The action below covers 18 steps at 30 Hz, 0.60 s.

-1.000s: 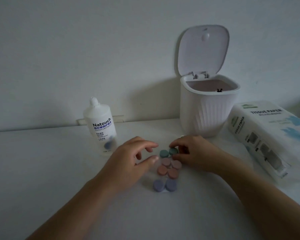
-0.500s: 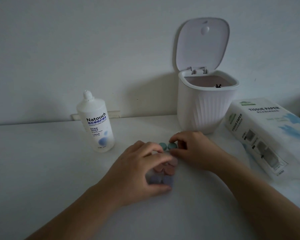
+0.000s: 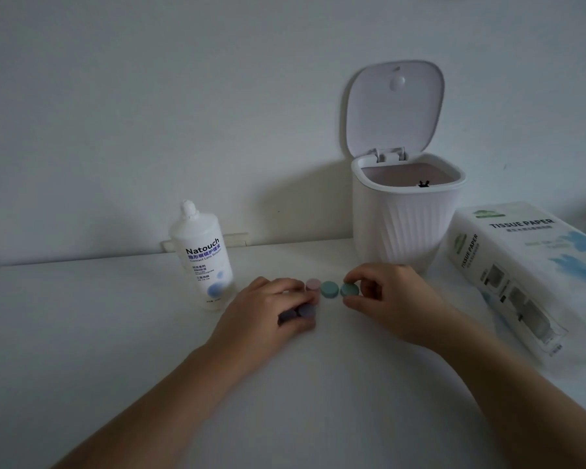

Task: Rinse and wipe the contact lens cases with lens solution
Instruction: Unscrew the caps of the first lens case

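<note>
White tabletop (image 3: 82,350) meets a plain pale wall, all of it in dim light, and both forearms reach in from the lower edge toward the middle of the surface. At the centre, the right hand (image 3: 393,302) rests palm down with its wrist on the table, thumb and forefinger curled round the right-hand cap of the green lens case (image 3: 339,290) and pinching it; the case's other cap stands clear of the fingers, just to the left. Next to it, the left hand (image 3: 268,316) lies knuckles up, its fingers bent over a cluster of cases and gripping the purple lens case (image 3: 298,313), whose two caps show dark between fingertips and thumb. A pink cap (image 3: 313,284) peeps out above that hand's fingertips, just beside the green case; how much more lies under the hand cannot be told. Behind the left hand, near it, stands a white lens solution bottle (image 3: 202,255) marked Natouch, upright and capped. Behind the right hand stands a ribbed white bin (image 3: 406,218) with its lid (image 3: 394,106) flipped up against the wall. To the right of the bin lies a pack of tissue paper (image 3: 528,272), stretched along the table edge.
</note>
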{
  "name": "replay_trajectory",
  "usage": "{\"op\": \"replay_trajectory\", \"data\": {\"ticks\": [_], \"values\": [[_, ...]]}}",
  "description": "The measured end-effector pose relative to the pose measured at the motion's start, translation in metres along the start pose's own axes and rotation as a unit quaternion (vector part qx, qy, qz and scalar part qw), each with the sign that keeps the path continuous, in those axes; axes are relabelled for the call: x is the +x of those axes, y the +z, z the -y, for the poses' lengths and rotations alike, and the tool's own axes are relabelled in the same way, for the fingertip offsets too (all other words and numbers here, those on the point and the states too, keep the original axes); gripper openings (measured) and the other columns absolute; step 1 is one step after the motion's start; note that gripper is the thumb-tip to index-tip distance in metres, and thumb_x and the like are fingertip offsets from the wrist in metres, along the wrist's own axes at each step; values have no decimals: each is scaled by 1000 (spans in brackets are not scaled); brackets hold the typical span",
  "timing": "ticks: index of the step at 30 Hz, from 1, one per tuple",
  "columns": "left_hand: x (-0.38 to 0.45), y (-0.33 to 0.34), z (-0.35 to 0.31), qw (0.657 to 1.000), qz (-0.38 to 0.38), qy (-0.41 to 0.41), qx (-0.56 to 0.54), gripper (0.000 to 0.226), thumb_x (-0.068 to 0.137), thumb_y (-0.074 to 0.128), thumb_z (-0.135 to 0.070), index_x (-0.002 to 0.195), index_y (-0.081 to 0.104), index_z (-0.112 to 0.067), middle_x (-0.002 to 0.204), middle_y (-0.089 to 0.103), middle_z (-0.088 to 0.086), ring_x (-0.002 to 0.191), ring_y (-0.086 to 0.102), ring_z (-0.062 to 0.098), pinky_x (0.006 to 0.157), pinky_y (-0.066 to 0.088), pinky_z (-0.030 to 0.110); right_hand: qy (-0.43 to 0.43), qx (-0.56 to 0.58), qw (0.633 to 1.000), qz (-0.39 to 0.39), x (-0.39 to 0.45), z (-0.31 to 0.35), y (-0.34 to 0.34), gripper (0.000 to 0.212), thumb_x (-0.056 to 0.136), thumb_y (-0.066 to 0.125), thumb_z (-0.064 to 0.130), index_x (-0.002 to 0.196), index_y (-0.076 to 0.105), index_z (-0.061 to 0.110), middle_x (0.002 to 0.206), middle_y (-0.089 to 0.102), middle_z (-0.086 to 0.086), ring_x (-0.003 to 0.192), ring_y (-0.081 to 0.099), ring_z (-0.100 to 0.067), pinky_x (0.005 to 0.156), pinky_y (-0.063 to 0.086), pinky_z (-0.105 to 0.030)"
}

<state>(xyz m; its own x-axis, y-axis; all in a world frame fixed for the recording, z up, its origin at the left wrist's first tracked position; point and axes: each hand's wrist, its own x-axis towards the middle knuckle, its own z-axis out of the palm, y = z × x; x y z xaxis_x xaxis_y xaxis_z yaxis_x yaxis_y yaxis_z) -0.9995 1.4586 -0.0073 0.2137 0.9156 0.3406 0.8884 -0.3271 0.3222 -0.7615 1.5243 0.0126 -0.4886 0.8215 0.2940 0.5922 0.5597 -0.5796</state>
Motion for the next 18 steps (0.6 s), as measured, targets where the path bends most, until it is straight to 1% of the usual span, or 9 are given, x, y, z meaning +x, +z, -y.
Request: {"op": "replay_trajectory", "data": {"ticks": [3,5,8,11,13,15,16,18], "values": [[12,-2,0,1000,0,-20,5,37,88,65,-50,124,68,-41,128,62,-21,96,54,19,88,50,37,-6,8,1000,17,-4,0,0,12,84,75,37,93,67,34,66,56,7,58,49,0,58,42,-16],[16,-5,-1,999,13,-28,11,37,90,68,-48,126,66,-41,131,60,-21,100,54,19,90,49,37,-8,12,999,30,-5,3,-1,13,83,76,39,92,68,35,66,55,7,60,50,3,60,43,-15],[14,-12,-5,1000,7,-26,9,39,89,71,-41,128,66,-38,137,58,-18,106,56,23,94,47,36,-13,14,999,42,-6,9,0,14,81,79,38,89,68,32,63,53,10,59,50,4,58,42,-12],[-1,-17,-9,1000,-18,11,-15,38,96,65,-24,133,65,-29,137,60,-14,110,59,20,96,48,36,-26,21,999,43,-8,14,0,14,80,80,36,84,67,32,61,53,10,58,50,3,56,40,-11],[-15,-17,-13,996,-32,24,-80,39,95,58,-20,134,65,-23,130,63,-15,111,60,12,97,48,31,-34,30,998,49,-9,16,1,15,79,81,36,83,67,31,62,55,13,57,51,1,55,39,-11],[-25,-16,-17,990,-37,17,-137,43,91,57,-30,132,66,-22,122,63,-19,103,59,7,94,48,27,-39,43,996,66,-12,20,3,15,79,80,39,85,68,31,67,58,19,56,50,0,54,40,-13],[-28,-15,-18,988,-36,13,-148,45,88,59,-38,131,66,-24,119,62,-22,100,58,7,91,48,27,-42,48,995,77,-13,21,4,17,78,79,41,87,69,31,69,58,20,56,49,0,54,40,-15],[-27,-13,-20,988,-31,1,-152,50,82,64,-52,126,68,-28,114,62,-24,98,60,8,86,51,29,-51,47,993,98,-15,24,5,22,76,76,48,90,69,33,71,59,20,56,50,0,54,42,-16]]}}
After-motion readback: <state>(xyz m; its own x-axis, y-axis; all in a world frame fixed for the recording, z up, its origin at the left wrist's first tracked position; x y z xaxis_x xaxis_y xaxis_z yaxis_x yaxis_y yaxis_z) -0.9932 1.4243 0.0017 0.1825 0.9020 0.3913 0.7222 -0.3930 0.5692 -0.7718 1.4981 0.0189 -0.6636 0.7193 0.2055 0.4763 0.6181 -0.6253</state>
